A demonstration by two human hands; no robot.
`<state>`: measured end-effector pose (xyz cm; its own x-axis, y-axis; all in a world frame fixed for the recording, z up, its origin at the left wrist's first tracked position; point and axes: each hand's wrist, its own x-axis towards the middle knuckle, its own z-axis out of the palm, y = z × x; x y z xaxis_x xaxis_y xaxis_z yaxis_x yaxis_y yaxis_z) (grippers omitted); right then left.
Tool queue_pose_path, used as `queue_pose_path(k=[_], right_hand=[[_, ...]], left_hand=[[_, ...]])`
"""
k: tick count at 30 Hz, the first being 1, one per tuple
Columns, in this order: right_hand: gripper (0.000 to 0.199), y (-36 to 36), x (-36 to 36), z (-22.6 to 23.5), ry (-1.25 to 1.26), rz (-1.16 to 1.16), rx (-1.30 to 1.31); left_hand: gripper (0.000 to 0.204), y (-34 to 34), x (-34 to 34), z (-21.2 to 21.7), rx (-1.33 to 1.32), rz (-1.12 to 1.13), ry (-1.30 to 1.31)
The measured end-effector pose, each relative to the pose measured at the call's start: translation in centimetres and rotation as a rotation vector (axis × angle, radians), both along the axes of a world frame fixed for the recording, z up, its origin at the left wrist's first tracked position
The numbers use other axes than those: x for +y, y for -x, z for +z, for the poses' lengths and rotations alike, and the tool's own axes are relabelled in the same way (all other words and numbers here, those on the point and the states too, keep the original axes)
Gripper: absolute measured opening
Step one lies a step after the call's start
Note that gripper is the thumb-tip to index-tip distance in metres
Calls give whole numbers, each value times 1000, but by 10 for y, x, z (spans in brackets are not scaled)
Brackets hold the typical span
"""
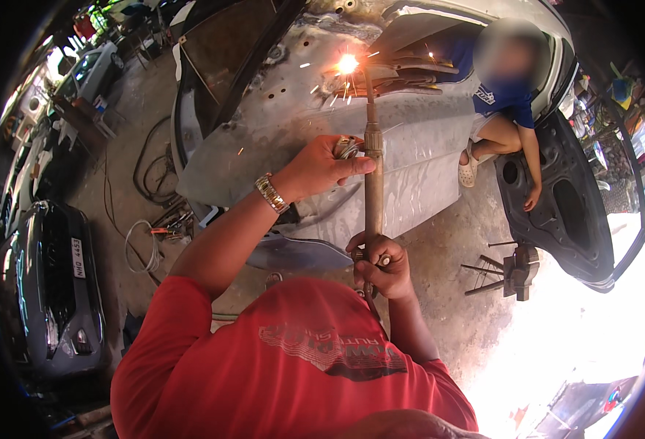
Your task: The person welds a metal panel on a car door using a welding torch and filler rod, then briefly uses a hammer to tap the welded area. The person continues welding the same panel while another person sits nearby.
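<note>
Both hands hold the long torch (373, 175): the left hand (322, 167) pinches mid-shaft, the right hand (381, 265) wraps its rear end, and the sparking tip (348, 64) lies well ahead of both grips on the car panel (410, 161).

one long torch (373, 175), two hands on it, one wristwatch (272, 193), one grey car panel (410, 161), one dark door (564, 212), two parked cars, one seated person (509, 95).

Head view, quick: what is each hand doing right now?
Left hand: closed on the upper part of the torch, a ring of wire in its fingers.
Right hand: closed around the torch's lower end.
</note>
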<state>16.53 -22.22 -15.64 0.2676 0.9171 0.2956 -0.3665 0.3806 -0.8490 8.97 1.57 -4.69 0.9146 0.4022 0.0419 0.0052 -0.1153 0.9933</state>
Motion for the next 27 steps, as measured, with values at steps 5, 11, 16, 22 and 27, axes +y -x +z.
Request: queue_pose_path(k=[5, 11, 16, 22, 27], right_hand=[[25, 0, 1, -4, -21, -14, -37], [25, 1, -1, 5, 29, -6, 15], [24, 2, 0, 1, 1, -12, 11], [24, 2, 0, 3, 21, -3, 11], [24, 2, -1, 2, 21, -4, 12]], left_hand=[[33, 2, 1, 1, -6, -13, -11], [35, 2, 0, 2, 5, 1, -13], [36, 1, 1, 2, 20, -17, -26], [51, 2, 6, -2, 49, -27, -73], [51, 2, 5, -2, 62, -18, -60]])
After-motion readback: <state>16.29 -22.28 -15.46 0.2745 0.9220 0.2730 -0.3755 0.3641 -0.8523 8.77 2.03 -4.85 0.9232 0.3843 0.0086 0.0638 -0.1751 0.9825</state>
